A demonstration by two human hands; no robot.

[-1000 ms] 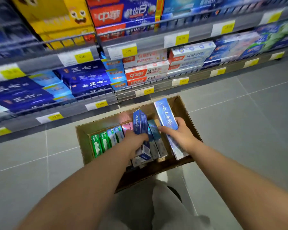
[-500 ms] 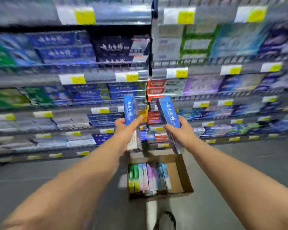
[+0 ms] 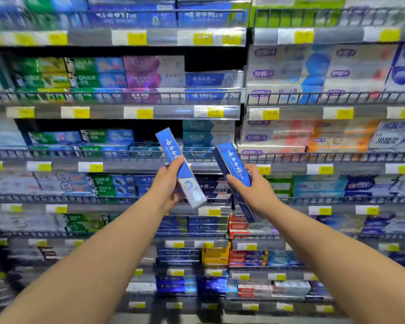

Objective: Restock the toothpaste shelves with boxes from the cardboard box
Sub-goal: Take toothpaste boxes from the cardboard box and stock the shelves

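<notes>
Counting left to right: two hands, two blue boxes, one box per hand.

The left hand (image 3: 167,188) is clamped round the middle of the left box (image 3: 185,174), with the thumb over its front face. That box is blue up top and white at the lower end, and its top leans left. The right box (image 3: 232,164) is just beside it without touching and tilts the same way. The right hand (image 3: 257,195) grips it low down, thumb across the front and fingers wrapped behind.

Both boxes are up in the air in front of the shelves (image 3: 168,112), not on them. They sit close to the seam where the left bay meets the right bay, about level with the third tag strip from the top. I count two bays and seven tag strips stacked in the left one, each dotted with yellow price tags (image 3: 145,112). It's too blurry to count the tags or the stock behind the wire rails (image 3: 126,97).

Versus half a second back, both hands have come up and the view has tipped up with them. The cardboard box that was on the floor under the hands has dropped out of view. The boxes stood nearly upright then and are slanted now. A second ago both hands were down in that cardboard box.
</notes>
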